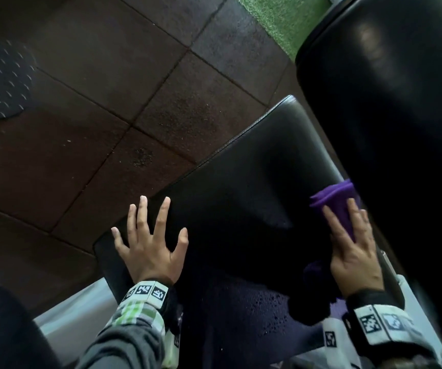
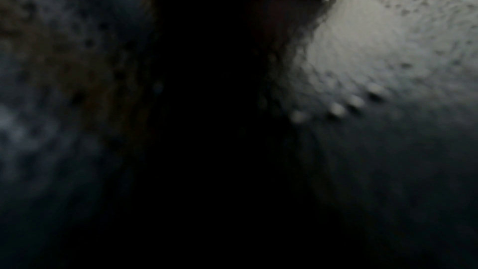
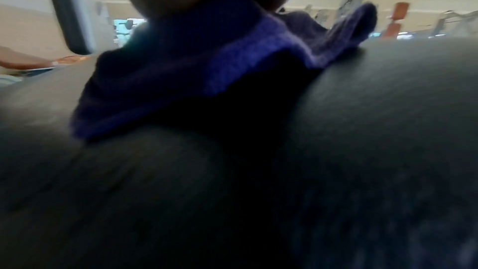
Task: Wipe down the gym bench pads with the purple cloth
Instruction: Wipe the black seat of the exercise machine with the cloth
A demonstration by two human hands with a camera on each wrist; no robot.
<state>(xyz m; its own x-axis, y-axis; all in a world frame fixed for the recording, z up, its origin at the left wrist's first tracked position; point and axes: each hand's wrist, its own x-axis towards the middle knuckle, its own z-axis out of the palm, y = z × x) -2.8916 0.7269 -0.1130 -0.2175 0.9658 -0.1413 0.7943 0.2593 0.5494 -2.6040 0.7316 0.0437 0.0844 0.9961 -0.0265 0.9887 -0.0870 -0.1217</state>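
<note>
The black seat pad (image 1: 241, 187) of the gym bench fills the middle of the head view, with water droplets near its front. A second black pad, the backrest (image 1: 390, 102), rises at the right. My left hand (image 1: 150, 235) lies flat on the seat pad's left edge, fingers spread. My right hand (image 1: 353, 241) presses the purple cloth (image 1: 339, 206) flat against the seat pad's right side, beside the backrest. In the right wrist view the purple cloth (image 3: 207, 64) is bunched on the dark pad (image 3: 258, 191) under my palm. The left wrist view is dark and blurred.
Dark brown rubber floor tiles (image 1: 108, 102) lie left of the bench, and a strip of green turf (image 1: 281, 20) runs at the top. A grey bench frame (image 1: 73, 315) shows below the seat. Blurred gym machines (image 3: 398, 19) stand in the background.
</note>
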